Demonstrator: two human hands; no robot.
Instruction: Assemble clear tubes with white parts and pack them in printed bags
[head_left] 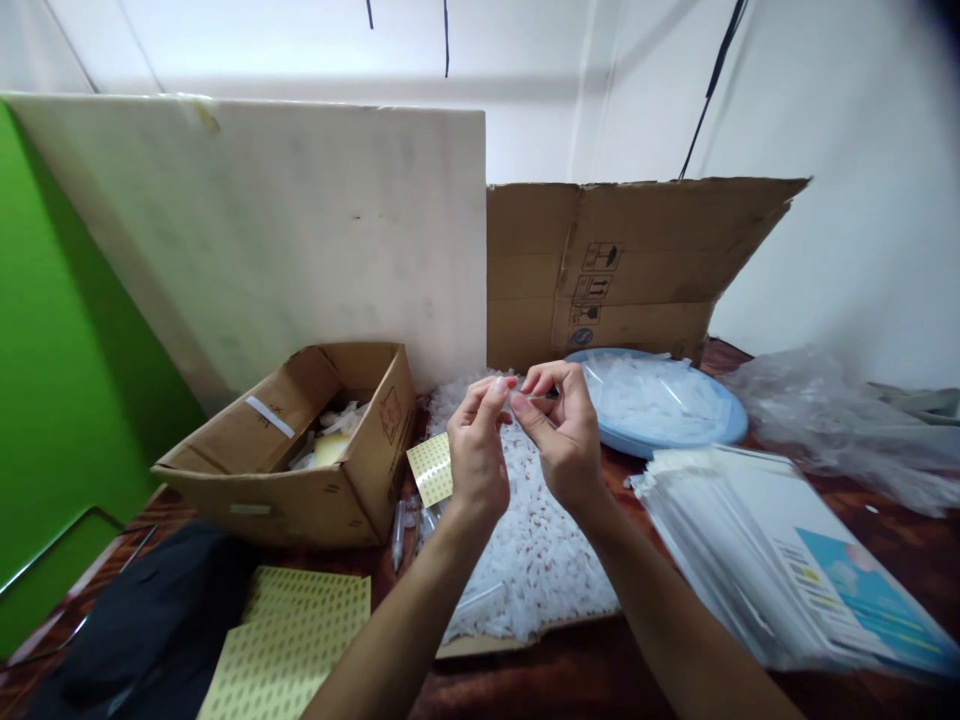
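Note:
My left hand (pixel 480 450) and my right hand (pixel 566 430) meet in front of me, fingertips almost touching. Each is closed in a pinch on a small translucent piece (pixel 511 398), mostly covered by the fingers; its exact kind does not show. Below them a flat cardboard base holds a spread of small whitish translucent plastic pieces (pixel 551 540). Beside my left wrist lies a yellow sheet of small stickers (pixel 430 470). A transparent tube-like item (pixel 398 535) rests left of the pile.
An open cardboard box (pixel 292 500) with scraps stands left. More yellow sticker sheets (pixel 300 630) and a black cloth-like item (pixel 150 620) lie front left. At right are a blue basin (pixel 630 437) of translucent pieces, a stack of plastic sleeves (pixel 720 540) and crumpled plastic film (pixel 840 420).

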